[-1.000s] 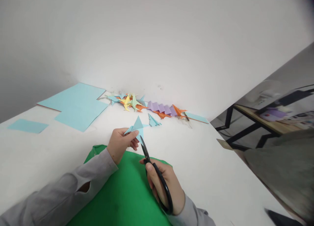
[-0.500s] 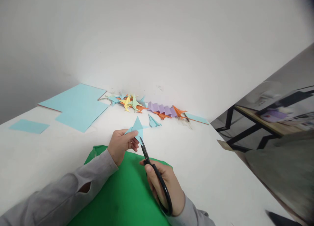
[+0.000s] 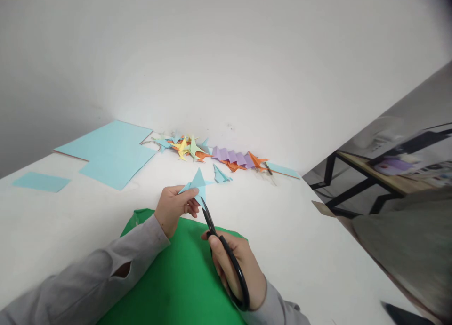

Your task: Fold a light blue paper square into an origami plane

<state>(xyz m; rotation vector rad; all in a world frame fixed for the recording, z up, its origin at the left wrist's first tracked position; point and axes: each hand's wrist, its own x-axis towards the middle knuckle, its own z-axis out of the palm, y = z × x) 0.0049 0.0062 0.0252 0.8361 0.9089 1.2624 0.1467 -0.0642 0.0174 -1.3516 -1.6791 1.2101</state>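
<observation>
Between the thumb and fingers of my left hand (image 3: 174, 206) is a folded light-blue paper piece (image 3: 198, 180) with pointed tips. My right hand (image 3: 236, 266) is closed around the black handles of a pair of scissors (image 3: 231, 261). The blades point up and left, slightly parted, at the lower tip of the folded paper. Whether they are cutting into it, I cannot tell. Just beyond, a second folded light-blue paper piece (image 3: 221, 174) lies on the white table (image 3: 293, 221).
Light-blue paper sheets (image 3: 109, 148) and a small blue rectangle (image 3: 41, 181) lie at the left. Along the wall are several folded paper shapes (image 3: 192, 147) and a purple pleated strip (image 3: 233, 156). A green cloth (image 3: 183, 278) spreads under my hands.
Almost nothing differs. Both hands, the folded paper and the scissors keep nearly the same position.
</observation>
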